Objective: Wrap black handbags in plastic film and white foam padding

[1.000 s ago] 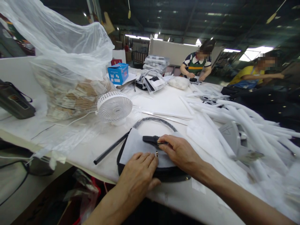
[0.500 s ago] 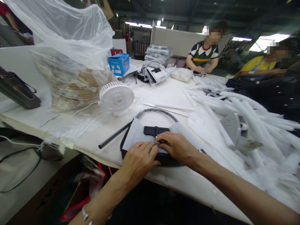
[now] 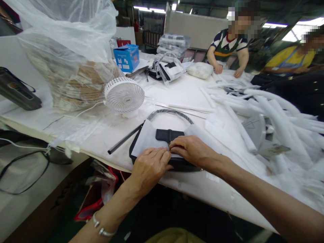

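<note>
A black handbag [image 3: 183,164] lies near the table's front edge, with white paper [image 3: 144,140] over its upper face. Its curved handle [image 3: 174,111] is wrapped in clear film and arches away from me. My left hand [image 3: 150,167] rests over the front of the bag, fingers together on the paper and thumb at the front side, gripping it. The fingertips of my right hand [image 3: 193,147] pinch the small metal clasp [image 3: 169,148] below the black tab [image 3: 163,134]. Those fingers mostly cover the clasp. A dark strap [image 3: 124,139] sticks out to the left.
A white fan [image 3: 124,95] stands behind the bag on the left, before a big plastic sack [image 3: 76,77]. Further back are a blue box [image 3: 127,58] and wrapped bags [image 3: 168,71]. White foam tubes [image 3: 280,118] cover the right side. Two people are across the table.
Both hands stay on the bag; the right fingers now cover more of the clasp. My view has tilted down slightly. The person across has spread their hands apart.
</note>
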{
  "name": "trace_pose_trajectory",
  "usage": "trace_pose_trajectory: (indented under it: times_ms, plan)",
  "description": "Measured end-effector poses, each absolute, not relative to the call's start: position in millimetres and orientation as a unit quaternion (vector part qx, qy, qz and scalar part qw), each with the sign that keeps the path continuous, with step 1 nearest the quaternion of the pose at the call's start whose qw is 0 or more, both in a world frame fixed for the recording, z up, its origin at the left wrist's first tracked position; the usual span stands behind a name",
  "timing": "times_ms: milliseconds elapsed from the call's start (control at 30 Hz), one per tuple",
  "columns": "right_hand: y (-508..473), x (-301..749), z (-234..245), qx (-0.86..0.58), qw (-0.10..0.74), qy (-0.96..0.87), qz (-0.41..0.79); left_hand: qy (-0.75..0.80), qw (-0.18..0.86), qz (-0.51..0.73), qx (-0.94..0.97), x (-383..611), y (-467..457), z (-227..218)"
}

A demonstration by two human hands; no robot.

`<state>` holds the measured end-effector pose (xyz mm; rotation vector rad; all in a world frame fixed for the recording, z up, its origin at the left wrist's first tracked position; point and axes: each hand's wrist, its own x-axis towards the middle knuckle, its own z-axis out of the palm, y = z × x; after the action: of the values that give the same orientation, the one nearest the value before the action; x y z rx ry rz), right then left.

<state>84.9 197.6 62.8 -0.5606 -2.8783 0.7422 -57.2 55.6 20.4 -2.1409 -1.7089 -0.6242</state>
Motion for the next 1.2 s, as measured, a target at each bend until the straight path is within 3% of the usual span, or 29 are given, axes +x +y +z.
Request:
trace_pose_trajectory:
  times_ms: [333, 600, 1000, 1200]
  plan:
    - [220.1, 82.2, 67.8, -0.143, -0.009, -0.931, 0.336, -0.594, 0.15, -0.217, -0.76, -60.6, 51.7, 15.3]
    - [222.3, 81.2, 52.8, -0.084, 0.017, -0.967, 0.238, -0.604, 0.086, -0.199, -0.767, -62.1, 52.8, 17.0]
    - [213.3, 68.5, 65.2, 0.041, -0.109, -0.993, 0.023, -0.617, 0.076, -0.187, -0.76, -60.8, 56.1, 17.8]
    - [212.3, 66.5, 56.0, 0.045, -0.104, -0.994, -0.003, -0.622, 0.07, -0.187, -0.757, -60.7, 56.2, 17.3]
